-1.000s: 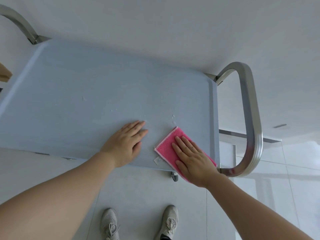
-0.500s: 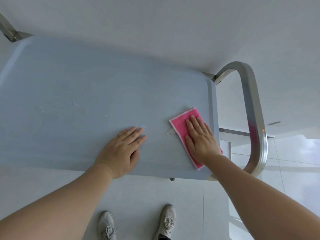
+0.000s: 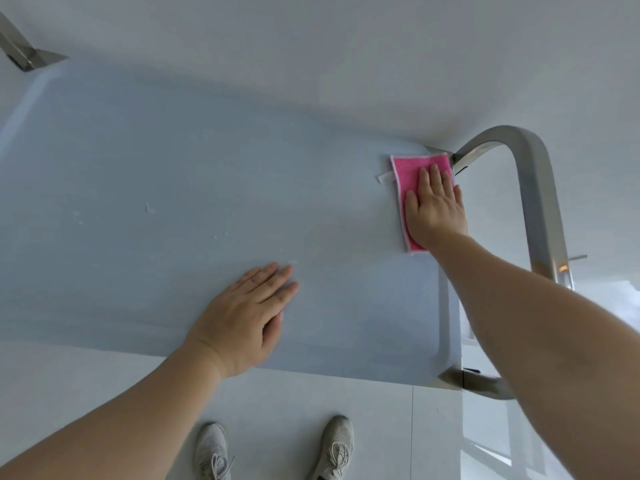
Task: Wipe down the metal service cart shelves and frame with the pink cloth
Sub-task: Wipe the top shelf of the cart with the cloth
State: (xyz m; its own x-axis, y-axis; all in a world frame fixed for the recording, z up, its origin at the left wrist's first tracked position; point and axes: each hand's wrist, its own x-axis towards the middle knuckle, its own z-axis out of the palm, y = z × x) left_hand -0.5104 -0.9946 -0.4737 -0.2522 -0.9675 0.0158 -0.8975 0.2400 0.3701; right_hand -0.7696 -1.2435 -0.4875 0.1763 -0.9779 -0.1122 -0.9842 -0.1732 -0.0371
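The cart's top shelf (image 3: 173, 188) is a pale grey-blue tray that fills most of the view. The pink cloth (image 3: 410, 171) lies flat at its far right corner, a white tag sticking out on its left. My right hand (image 3: 434, 209) presses flat on the cloth, fingers together, and covers its near half. My left hand (image 3: 247, 317) rests flat on the bare shelf near the front edge, fingers slightly apart, holding nothing. A few small white specks dot the shelf left of centre.
The brushed metal handle loop (image 3: 540, 202) curves around the shelf's right end. A metal frame bracket (image 3: 24, 53) shows at the far left corner. A white wall stands behind the cart. My two grey shoes (image 3: 336, 445) stand on white floor tiles below the shelf's front edge.
My right hand has slid the pink cloth from the near right edge of the shelf up to the far right corner. My left hand has stayed flat in place.
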